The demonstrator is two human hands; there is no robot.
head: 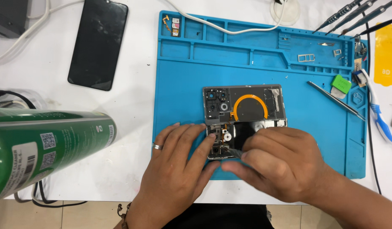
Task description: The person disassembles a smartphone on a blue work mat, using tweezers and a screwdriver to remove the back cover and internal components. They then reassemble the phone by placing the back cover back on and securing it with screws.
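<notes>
Our left hand (179, 163) pins the opened phone (242, 121); our right hand (276, 163) pinches what looks like tweezers (235, 152). A slip could tear the orange flex cable (247, 101).

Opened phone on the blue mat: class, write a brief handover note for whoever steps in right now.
Left hand: fingers pressed on the opened phone, steadying its lower left corner.
Right hand: pinching tweezers, tip at the small parts near the phone's lower edge.
The phone lies on the blue mat, back cover off, orange ring cable exposed.
Done: opened. Left: the part under the tweezers is not yet lifted.
</notes>
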